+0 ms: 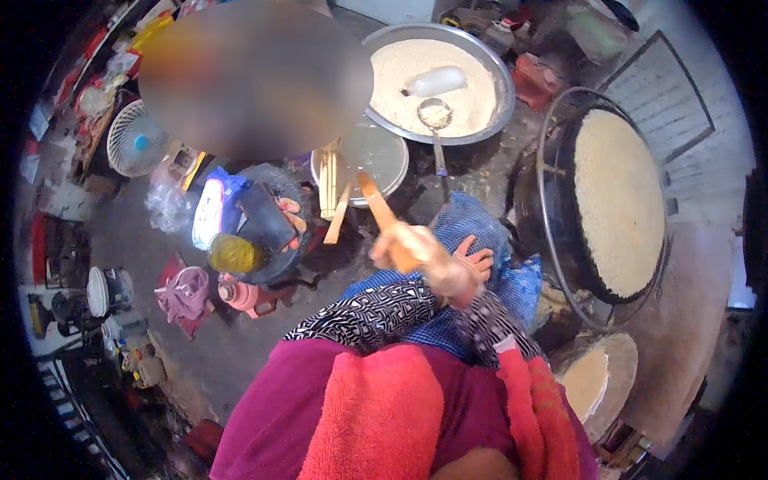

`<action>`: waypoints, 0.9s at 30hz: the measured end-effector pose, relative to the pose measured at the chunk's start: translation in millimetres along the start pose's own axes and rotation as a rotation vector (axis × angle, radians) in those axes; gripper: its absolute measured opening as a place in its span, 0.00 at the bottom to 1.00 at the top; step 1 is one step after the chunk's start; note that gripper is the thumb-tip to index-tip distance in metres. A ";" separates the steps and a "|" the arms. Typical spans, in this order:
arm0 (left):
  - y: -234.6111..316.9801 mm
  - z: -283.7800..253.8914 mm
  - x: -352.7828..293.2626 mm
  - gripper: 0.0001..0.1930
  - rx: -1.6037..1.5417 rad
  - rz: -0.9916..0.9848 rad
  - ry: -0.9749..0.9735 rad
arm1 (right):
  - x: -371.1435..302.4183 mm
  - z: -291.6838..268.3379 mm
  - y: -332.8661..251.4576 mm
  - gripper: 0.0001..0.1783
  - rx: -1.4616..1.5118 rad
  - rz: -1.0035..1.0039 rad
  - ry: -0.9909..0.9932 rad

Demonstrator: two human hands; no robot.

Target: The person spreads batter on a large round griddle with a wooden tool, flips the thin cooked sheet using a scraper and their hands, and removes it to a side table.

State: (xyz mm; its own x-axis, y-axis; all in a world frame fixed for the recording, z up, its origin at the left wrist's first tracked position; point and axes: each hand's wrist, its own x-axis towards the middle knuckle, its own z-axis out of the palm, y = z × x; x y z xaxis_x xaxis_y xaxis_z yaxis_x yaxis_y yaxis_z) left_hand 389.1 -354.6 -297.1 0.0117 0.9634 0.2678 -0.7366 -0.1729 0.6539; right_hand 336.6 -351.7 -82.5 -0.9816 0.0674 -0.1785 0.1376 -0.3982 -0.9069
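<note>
My right hand (424,254), slightly blurred, is closed around a flat wooden stick (376,200) that points up and away to the left. Crossing beneath it, my left hand (478,261) has its fingers spread on a blue checked cloth (472,220). The right hand and wrist hide part of the left hand. Ahead of the stick stands a round metal pan (384,156). Across its left edge lies a bundle of pale wooden sticks (328,180), with another flat wooden piece (339,214) beside it.
A large metal basin (500,104) of beige meal holds a bottle (436,81) and a ladle (437,128). To the right, a ringed black vessel (564,192) bears a beige layer. At left are a pink flask (248,296) and a fan (138,140). Blurring hides the upper left.
</note>
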 end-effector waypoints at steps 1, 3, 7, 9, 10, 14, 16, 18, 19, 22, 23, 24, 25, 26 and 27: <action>-0.5 -1.3 1.9 0.24 0.056 0.060 -0.029 | -33.7 -1.9 -26.3 0.23 -0.151 -0.117 0.021; 36.9 7.5 -4.2 0.24 0.876 0.165 -0.110 | -91.0 -17.3 -52.2 0.23 -0.167 -0.183 0.002; 62.1 59.4 33.6 0.19 1.812 0.055 -0.373 | -216.6 -35.4 -113.1 0.15 -0.202 -0.404 -0.059; 92.6 53.9 31.4 0.19 1.647 -0.144 -0.297 | -227.3 -40.3 -111.6 0.16 -0.225 -0.568 -0.101; 77.2 35.5 21.4 0.20 1.694 0.021 -0.245 | -235.8 -28.0 -111.5 0.15 -0.160 -0.559 0.011; 86.4 83.7 60.0 0.20 1.872 -0.111 -0.542 | -293.6 7.4 -81.4 0.22 0.183 -0.373 0.699; 77.6 90.9 65.8 0.20 1.868 -0.069 -0.599 | -305.6 -12.1 -44.8 0.24 0.125 -0.270 0.976; 70.0 89.4 65.1 0.22 1.887 -0.028 -0.634 | -313.9 -23.5 9.0 0.15 0.047 -0.303 1.134; 68.5 93.1 63.7 0.25 1.896 -0.028 -0.603 | -315.3 -21.1 18.2 0.12 0.037 -0.342 1.267; 69.4 111.6 70.7 0.34 1.719 0.076 -0.451 | -331.5 -18.5 39.1 0.13 0.072 -0.106 1.513; 62.7 125.6 81.1 0.34 1.748 0.162 -0.523 | -342.2 -16.4 56.2 0.15 -0.043 -0.085 1.562; 58.6 143.6 94.3 0.35 1.775 0.254 -0.586 | -353.8 -15.4 78.6 0.17 -0.162 -0.059 1.602; 55.4 165.5 110.5 0.35 1.775 0.296 -0.650 | -362.7 -14.8 96.7 0.19 -0.281 -0.023 1.622; 55.4 179.3 127.4 0.35 1.799 0.326 -0.667 | -365.6 -10.0 99.1 0.22 -0.234 -0.015 1.608; 44.1 197.3 144.7 0.34 1.784 0.358 -0.746 | -376.1 0.7 101.5 0.25 -0.172 0.017 1.608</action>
State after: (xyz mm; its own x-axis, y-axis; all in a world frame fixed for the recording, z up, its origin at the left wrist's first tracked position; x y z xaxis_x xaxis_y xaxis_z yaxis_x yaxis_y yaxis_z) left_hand 491.7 -263.2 -89.9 0.6276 0.6618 0.4100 0.6310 -0.7409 0.2299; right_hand 719.6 -418.1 -107.1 0.1519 0.9473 -0.2821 0.2675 -0.3142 -0.9109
